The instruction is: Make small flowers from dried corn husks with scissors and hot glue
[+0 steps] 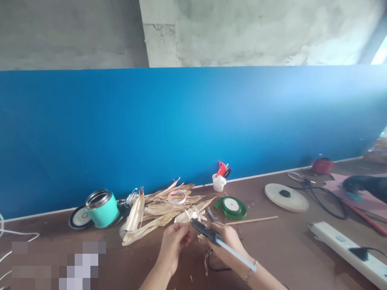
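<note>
My right hand (227,242) is closed round a black glue gun (205,230) with a pale glue stick (236,254) sticking out of its back. The gun's tip points left toward my left hand (173,243), whose fingers pinch a small pale piece of dried husk (190,216). Both hands hover over the brown table (284,245), just in front of a heap of dried corn husks (157,209). A white tape roll (177,197) lies on the heap.
A teal metal-lidded container (102,208) stands at the left, a green ribbon spool (232,207) and a thin wooden stick (252,220) at the right. Behind are a white cup of pens (219,180), a white round disc (286,197), cables and a white power strip (347,250). A blue wall panel (193,125) backs the table.
</note>
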Action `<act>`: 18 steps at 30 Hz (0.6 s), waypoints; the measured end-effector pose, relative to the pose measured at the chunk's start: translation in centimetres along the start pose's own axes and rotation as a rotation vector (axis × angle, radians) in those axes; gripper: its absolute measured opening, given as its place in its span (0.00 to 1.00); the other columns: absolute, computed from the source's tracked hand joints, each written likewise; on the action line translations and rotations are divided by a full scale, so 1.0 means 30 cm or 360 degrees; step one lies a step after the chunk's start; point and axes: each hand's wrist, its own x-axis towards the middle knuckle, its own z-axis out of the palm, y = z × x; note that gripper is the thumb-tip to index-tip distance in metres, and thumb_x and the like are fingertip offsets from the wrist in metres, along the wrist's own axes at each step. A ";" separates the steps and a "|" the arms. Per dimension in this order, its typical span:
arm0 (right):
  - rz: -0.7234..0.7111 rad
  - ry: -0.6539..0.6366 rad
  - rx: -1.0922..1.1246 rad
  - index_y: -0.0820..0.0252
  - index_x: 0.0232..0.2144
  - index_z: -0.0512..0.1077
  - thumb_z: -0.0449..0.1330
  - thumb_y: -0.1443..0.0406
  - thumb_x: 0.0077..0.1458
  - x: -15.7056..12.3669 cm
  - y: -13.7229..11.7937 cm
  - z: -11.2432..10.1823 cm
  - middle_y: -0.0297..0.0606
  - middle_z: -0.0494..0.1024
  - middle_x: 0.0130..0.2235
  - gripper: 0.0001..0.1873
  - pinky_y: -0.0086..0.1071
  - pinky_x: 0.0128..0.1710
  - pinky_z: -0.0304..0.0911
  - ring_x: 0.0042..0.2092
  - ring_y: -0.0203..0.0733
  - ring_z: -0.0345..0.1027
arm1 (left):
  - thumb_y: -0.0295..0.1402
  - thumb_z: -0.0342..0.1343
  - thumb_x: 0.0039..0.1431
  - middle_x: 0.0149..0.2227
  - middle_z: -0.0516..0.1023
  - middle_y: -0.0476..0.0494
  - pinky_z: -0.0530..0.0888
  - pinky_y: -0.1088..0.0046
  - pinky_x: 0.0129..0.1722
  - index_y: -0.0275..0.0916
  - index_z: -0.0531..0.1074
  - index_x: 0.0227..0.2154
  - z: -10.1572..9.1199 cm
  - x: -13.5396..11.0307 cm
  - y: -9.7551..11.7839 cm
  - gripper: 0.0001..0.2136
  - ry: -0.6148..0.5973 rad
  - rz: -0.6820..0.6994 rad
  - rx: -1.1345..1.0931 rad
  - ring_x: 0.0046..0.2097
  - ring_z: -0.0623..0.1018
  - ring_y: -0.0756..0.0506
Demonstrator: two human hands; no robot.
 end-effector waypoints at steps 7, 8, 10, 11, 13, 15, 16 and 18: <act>-0.0079 0.0004 0.0027 0.59 0.24 0.73 0.54 0.68 0.46 -0.013 -0.026 -0.024 0.37 0.77 0.28 0.07 0.25 0.30 0.58 0.30 0.39 0.70 | 0.41 0.63 0.40 0.17 0.70 0.51 0.61 0.78 0.23 0.35 0.69 0.17 -0.003 0.009 -0.006 0.14 0.0047 0.0086 0.0075 0.20 0.65 0.54; -0.0101 0.0010 0.0032 0.59 0.24 0.72 0.54 0.68 0.46 -0.014 -0.029 -0.026 0.37 0.77 0.28 0.07 0.25 0.30 0.57 0.30 0.39 0.70 | 0.41 0.63 0.40 0.17 0.70 0.51 0.61 0.78 0.24 0.35 0.69 0.17 -0.002 0.009 -0.004 0.14 0.0071 0.0096 0.0116 0.20 0.65 0.53; -0.0140 0.0007 0.0038 0.59 0.23 0.72 0.53 0.69 0.45 -0.014 -0.030 -0.028 0.37 0.77 0.28 0.07 0.24 0.30 0.57 0.29 0.38 0.69 | 0.41 0.62 0.40 0.17 0.71 0.51 0.62 0.77 0.24 0.36 0.70 0.17 -0.002 0.009 0.000 0.13 0.0104 0.0126 0.0242 0.20 0.66 0.52; -0.0144 0.0005 0.0036 0.59 0.24 0.72 0.53 0.70 0.45 -0.014 -0.030 -0.028 0.37 0.77 0.28 0.07 0.24 0.30 0.57 0.30 0.38 0.69 | 0.41 0.61 0.41 0.17 0.71 0.50 0.63 0.76 0.24 0.36 0.70 0.18 -0.002 0.008 0.002 0.13 0.0111 0.0153 0.0336 0.21 0.67 0.51; -0.0134 -0.0004 0.0024 0.59 0.24 0.72 0.53 0.70 0.44 -0.013 -0.025 -0.028 0.37 0.77 0.28 0.07 0.24 0.30 0.57 0.30 0.38 0.69 | 0.41 0.60 0.42 0.16 0.71 0.49 0.63 0.76 0.23 0.37 0.71 0.17 -0.005 0.007 0.005 0.12 0.0118 0.0252 0.0577 0.21 0.68 0.49; -0.0106 -0.0016 0.0016 0.59 0.26 0.73 0.54 0.69 0.44 -0.012 -0.019 -0.027 0.37 0.77 0.29 0.08 0.25 0.30 0.57 0.30 0.38 0.70 | 0.40 0.59 0.43 0.15 0.71 0.49 0.62 0.75 0.23 0.38 0.71 0.17 -0.006 0.003 0.008 0.11 0.0172 0.0395 0.0822 0.21 0.69 0.48; -0.0092 -0.0021 0.0014 0.59 0.26 0.73 0.54 0.69 0.44 -0.012 -0.016 -0.028 0.37 0.77 0.29 0.08 0.25 0.30 0.57 0.30 0.39 0.70 | 0.39 0.58 0.44 0.15 0.71 0.49 0.62 0.75 0.23 0.38 0.71 0.17 -0.006 0.000 0.010 0.10 0.0208 0.0463 0.0916 0.21 0.69 0.48; -0.0073 -0.0030 0.0000 0.59 0.27 0.73 0.53 0.69 0.44 -0.012 -0.012 -0.028 0.37 0.78 0.30 0.09 0.25 0.30 0.57 0.31 0.39 0.70 | 0.39 0.57 0.45 0.15 0.71 0.49 0.63 0.75 0.24 0.39 0.72 0.18 -0.004 -0.006 0.013 0.10 0.0285 0.0563 0.1023 0.21 0.69 0.47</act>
